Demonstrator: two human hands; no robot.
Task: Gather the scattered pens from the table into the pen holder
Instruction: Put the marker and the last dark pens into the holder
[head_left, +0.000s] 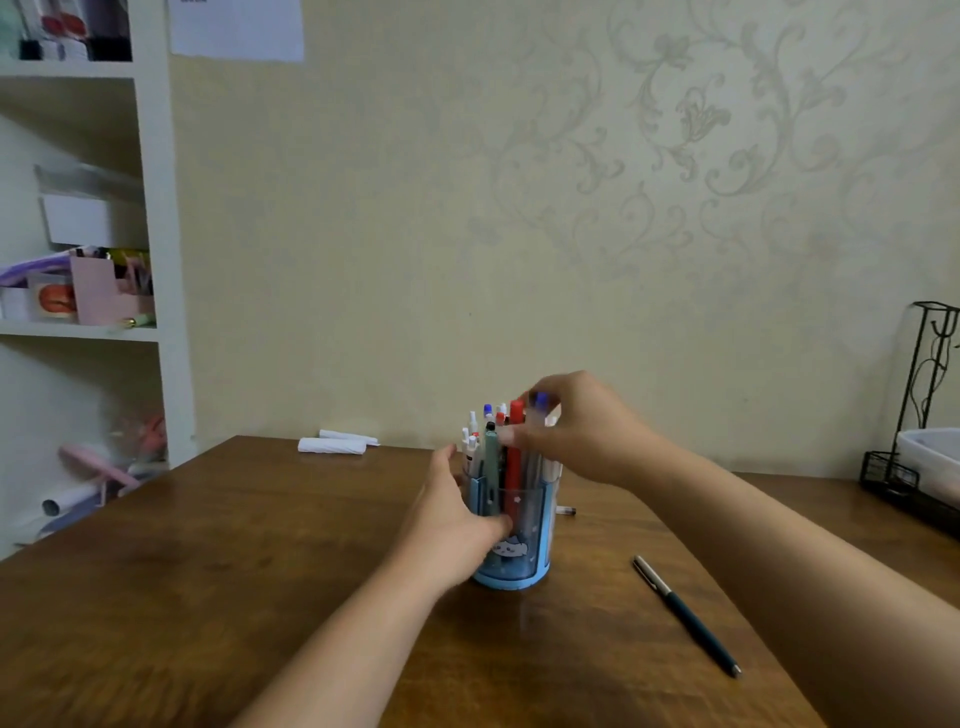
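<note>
Right hand (582, 431) fingers pinch blue-capped pen (540, 410) above pen holder (519, 545); left hand (457, 519) fingers wrapped around holder.

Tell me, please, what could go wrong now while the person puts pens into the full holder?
1. The blue pen holder looks crowded; pushing the blue-capped pen down with the right hand may jam it or lift neighbours such as the red pen.
2. If the left hand loosens, the holder could tip.
3. The right forearm might sweep the dark green pen across the table.
</note>
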